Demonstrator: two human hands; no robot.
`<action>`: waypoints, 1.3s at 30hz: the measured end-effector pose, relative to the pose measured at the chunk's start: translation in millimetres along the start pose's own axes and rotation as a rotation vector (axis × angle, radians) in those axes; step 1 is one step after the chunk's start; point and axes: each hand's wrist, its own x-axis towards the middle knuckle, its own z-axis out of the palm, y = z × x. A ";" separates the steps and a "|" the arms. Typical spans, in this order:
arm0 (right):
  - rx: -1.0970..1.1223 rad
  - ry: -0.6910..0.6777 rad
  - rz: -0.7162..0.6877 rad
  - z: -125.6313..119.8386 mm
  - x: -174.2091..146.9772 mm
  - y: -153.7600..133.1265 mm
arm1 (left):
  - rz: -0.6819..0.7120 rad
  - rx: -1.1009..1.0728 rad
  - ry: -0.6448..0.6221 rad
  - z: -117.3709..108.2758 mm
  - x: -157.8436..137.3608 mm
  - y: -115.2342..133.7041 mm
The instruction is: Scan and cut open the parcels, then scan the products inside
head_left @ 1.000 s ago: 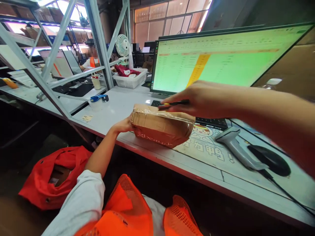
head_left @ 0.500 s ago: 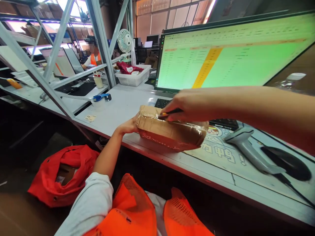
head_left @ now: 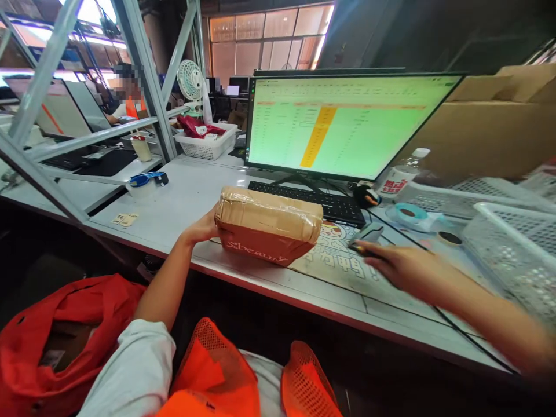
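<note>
A taped brown cardboard box (head_left: 269,217) with a red side and white lettering stands tilted at the table's front edge. Against its left end is my left hand (head_left: 200,228), closed on it, with the fingertips hidden behind the cardboard. My right hand (head_left: 397,267), slightly blurred, is well to the right of the box, over the printed desk mat (head_left: 343,260). In its fingers is a small dark box cutter (head_left: 358,248), mostly covered by the hand. Just beyond the cutter lies a grey barcode scanner (head_left: 371,232), partly hidden.
Behind the box are a black keyboard (head_left: 299,200) and a lit monitor (head_left: 286,127). White baskets (head_left: 499,255), a blue tape roll (head_left: 408,214) and a bottle (head_left: 397,179) stand right. A red bag (head_left: 104,307) sits below left. Another person (head_left: 130,98) is beyond the metal frame.
My right hand has moved off the box top to the right, carrying the box cutter. My left hand stays on the box. The view has swung right.
</note>
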 end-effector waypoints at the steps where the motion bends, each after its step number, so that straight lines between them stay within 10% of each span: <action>1: -0.093 -0.110 0.034 23.0 -9.5 -6.7 | 0.013 0.016 0.002 1.1 -1.4 1.8; 6: -0.100 -0.047 0.054 79.2 -14.3 -48.4 | -0.030 0.074 0.008 8.1 -15.6 11.9; 13: 0.821 0.168 -0.241 -12.1 76.5 -109.3 | -0.030 0.183 -0.056 -1.3 -15.4 25.2; 18: 1.042 -0.071 -0.172 -15.4 108.2 -144.1 | 0.206 0.330 0.035 -17.2 -19.9 103.9; 25: 1.155 -0.144 -0.070 -9.5 115.1 -133.4 | 0.062 1.212 -0.250 48.5 20.5 201.7; 31: 1.224 -0.238 -0.049 -9.5 119.5 -133.5 | 0.045 1.333 -0.337 55.5 26.9 210.6; 39: 1.010 -0.097 -0.142 -5.6 120.7 -135.1 | 0.290 1.503 -0.002 92.5 -8.2 168.0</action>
